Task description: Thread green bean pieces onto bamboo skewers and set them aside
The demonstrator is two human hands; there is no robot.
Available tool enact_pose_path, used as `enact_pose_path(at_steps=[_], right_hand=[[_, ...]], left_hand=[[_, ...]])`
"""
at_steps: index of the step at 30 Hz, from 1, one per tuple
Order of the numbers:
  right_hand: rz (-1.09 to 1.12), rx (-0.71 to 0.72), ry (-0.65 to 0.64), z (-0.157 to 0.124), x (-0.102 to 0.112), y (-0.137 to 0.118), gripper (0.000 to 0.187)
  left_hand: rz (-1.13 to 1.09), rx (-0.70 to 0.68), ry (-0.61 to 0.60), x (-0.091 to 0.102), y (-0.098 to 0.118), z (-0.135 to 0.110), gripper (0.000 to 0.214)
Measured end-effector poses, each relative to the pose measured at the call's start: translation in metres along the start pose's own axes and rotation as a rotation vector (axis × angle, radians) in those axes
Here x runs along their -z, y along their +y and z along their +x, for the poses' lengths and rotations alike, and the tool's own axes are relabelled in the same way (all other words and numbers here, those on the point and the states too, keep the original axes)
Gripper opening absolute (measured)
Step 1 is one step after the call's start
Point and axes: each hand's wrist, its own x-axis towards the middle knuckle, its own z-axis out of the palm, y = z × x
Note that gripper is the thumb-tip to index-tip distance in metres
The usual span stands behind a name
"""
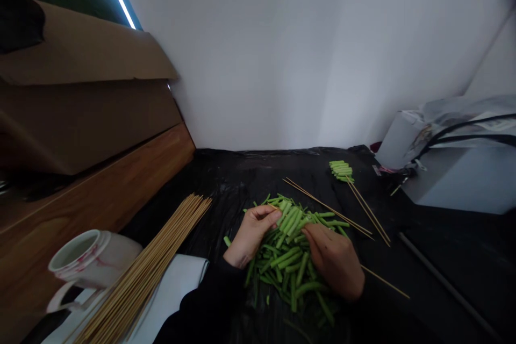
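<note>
My left hand (252,234) is closed, thumb and fingertips pinched by the pointed end of a bamboo skewer (386,281). Several short green bean pieces (289,219) sit side by side along that skewer, between my hands. My right hand (337,260) is closed around the skewer at the other end of the row, and its fingertips are partly hidden. The skewer's long end comes out to the right below this hand. Underneath both hands lies a loose pile of cut green beans (292,266) on black plastic sheeting (237,166).
At the back right lies a finished-looking row of beans (341,170) on two skewers. Loose skewers (326,207) rest by the pile. Left are a skewer bundle (149,269), a mug (97,258) and a cardboard box (88,118). A grey-white box (463,172) stands right; a dark rod (443,279) lies nearer.
</note>
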Motion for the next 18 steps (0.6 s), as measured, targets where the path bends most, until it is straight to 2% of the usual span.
enact_pose_path(at_steps=[3,9,12,14,18], right_hand=[[-0.028,0.019,0.013,-0.002,-0.001,0.001,0.02],[-0.056,0.024,0.005,-0.003,-0.001,0.003,0.019],[-0.053,0.005,0.036,-0.001,0.0,0.004,0.02],[-0.048,-0.01,0.064,0.001,0.001,0.006,0.02],[-0.051,-0.023,0.079,0.001,0.001,0.008,0.019]], left_hand=[[0.098,-0.042,0.025,0.001,0.001,0.0,0.022],[0.126,-0.036,0.048,0.0,0.005,-0.001,0.024],[0.087,-0.08,0.075,0.009,0.011,0.004,0.026],[0.065,-0.094,0.151,0.019,0.015,0.008,0.027],[0.261,-0.144,0.257,0.037,0.018,0.016,0.024]])
